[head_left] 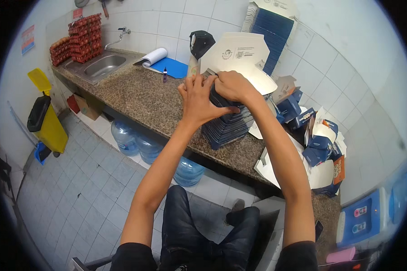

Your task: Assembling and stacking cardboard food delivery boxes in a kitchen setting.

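A stack of nested dark blue folded-card boxes (pixel 224 132) stands on the granite counter in front of me. The topmost cardboard box (pixel 238 52) has its white inner lid raised behind my hands, with a printed mark on it. My left hand (pixel 200 100) grips this box at its left side, fingers over the far edge and thumb stretched across the near side. Beside it, my right hand (pixel 234 86) is closed at the box's inner left corner, fingers curled in. Both hands hide much of the box's body and what the right fingertips pinch.
A purple marker (pixel 165 75) and blue clipboard (pixel 172 67) lie left on the counter (pixel 142 101). Egg trays (pixel 85 38) stand by the sink (pixel 105 65). Flat blue card sheets (pixel 270 34) are stacked behind; folded boxes (pixel 322 142) heap up right. Water jugs (pixel 188 171) stand below.
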Motion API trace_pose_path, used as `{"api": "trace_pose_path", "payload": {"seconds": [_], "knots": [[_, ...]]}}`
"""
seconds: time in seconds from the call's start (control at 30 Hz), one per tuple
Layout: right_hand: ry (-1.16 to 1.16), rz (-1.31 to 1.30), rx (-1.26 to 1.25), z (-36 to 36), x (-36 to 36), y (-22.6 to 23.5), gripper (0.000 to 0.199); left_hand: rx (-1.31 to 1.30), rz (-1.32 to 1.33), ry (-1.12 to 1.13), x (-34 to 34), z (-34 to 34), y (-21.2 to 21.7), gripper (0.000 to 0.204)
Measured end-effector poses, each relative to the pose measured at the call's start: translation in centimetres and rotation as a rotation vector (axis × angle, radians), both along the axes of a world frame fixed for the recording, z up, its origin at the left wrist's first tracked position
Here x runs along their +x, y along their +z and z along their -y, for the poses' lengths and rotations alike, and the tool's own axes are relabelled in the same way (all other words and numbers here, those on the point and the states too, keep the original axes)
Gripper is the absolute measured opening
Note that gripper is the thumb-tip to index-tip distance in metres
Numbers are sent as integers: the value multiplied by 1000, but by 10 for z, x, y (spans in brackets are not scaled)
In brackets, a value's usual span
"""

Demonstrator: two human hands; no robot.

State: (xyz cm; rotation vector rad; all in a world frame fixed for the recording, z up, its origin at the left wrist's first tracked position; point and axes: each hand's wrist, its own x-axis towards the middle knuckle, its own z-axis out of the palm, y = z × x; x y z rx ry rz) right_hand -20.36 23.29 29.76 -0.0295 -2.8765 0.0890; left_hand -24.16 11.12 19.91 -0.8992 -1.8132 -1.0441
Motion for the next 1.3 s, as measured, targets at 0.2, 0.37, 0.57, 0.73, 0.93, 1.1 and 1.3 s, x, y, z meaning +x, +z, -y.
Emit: {"api": "trace_pose_path", "payload": {"seconds": [0.2,0.37,0.57,0.73,0.93,1.1,1.3], "knots": [[-144,-186,-33,-5,1,3,47,-79,67,-25,11,8,-1,105],[-471,-252,-31,-140,-4,36,67,72,315,-255,33,-14,5,96],[-467,-27,-455,-163,-10,11,85,239,521,-432,-12,-25,12,74],[-487,-137,-486,-158,-14,-5,76,278,613,-522,-54,-29,12,53],[-436,-220,-306,-176,-6,-18,65,246,544,-488,-52,-38,15,46],[-434,-204,-520,-150,1,-12,59,271,525,-500,-48,-32,6,48],[-475,-220,-375,-158,-2,-12,58,351,478,-553,-40,-41,-3,52]]}}
